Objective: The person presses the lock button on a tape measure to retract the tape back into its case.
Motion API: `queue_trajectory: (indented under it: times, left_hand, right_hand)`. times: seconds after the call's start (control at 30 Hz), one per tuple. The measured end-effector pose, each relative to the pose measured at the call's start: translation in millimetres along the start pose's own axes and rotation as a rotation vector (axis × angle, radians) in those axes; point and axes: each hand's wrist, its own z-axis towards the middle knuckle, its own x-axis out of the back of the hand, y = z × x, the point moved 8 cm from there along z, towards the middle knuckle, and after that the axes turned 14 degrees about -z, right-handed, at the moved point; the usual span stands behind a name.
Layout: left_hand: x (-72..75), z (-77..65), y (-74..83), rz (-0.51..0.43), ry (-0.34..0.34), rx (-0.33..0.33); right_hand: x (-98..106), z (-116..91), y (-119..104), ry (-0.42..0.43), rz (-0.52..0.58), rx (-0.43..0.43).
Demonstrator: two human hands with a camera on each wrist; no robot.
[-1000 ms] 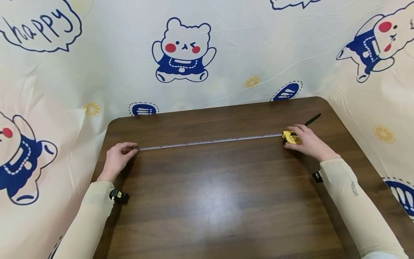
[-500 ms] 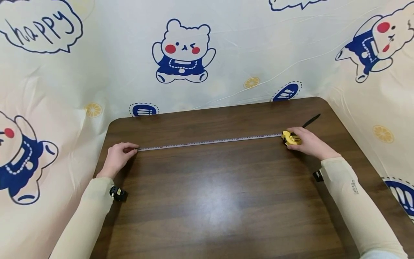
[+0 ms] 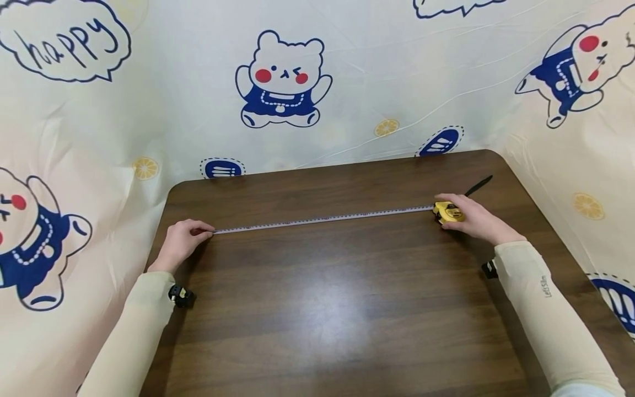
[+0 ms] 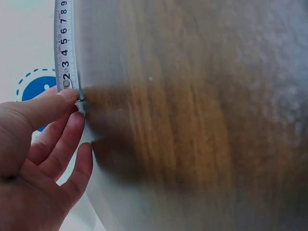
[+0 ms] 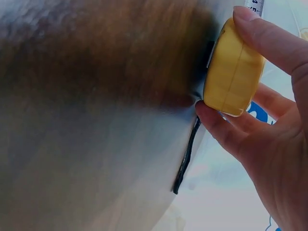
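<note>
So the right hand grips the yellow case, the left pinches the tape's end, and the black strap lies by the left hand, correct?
Not quite: the black strap lies by the right hand, which grips the case, not by the left hand; the head view shows it. The rest stands.

A Screened-Off Nook, Its Wider Room Unclear

Pale, creased sheeting [image 3: 367,55] printed with cartoon bears [image 3: 284,82] and orange slices [image 3: 387,127] rose beyond the fingers [image 3: 200,226] and to either side of them, walling in the wood-grain table [image 3: 327,309] beneath. Whether home or studio could not be told.
</note>
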Motion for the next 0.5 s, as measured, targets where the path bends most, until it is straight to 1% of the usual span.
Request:
queue_trajectory:
  times: [0.07, 0.3, 0.5]
  left_hand:
    - [0.5, -0.9, 0.5, -0.003, 0.005, -0.008]
    - [3.2, -4.7, 0.4, -0.011, 0.001, -0.001]
    - [5.4, -13.8, -0.9, -0.071, 0.007, 0.013]
  right_hand:
    - [1, -2, -2, 0.01, 0.002, 0.017]
    - [5, -9, -4, 0.019, 0.01, 0.04]
    - [9, -16, -7, 0.027, -0.003, 0.06]
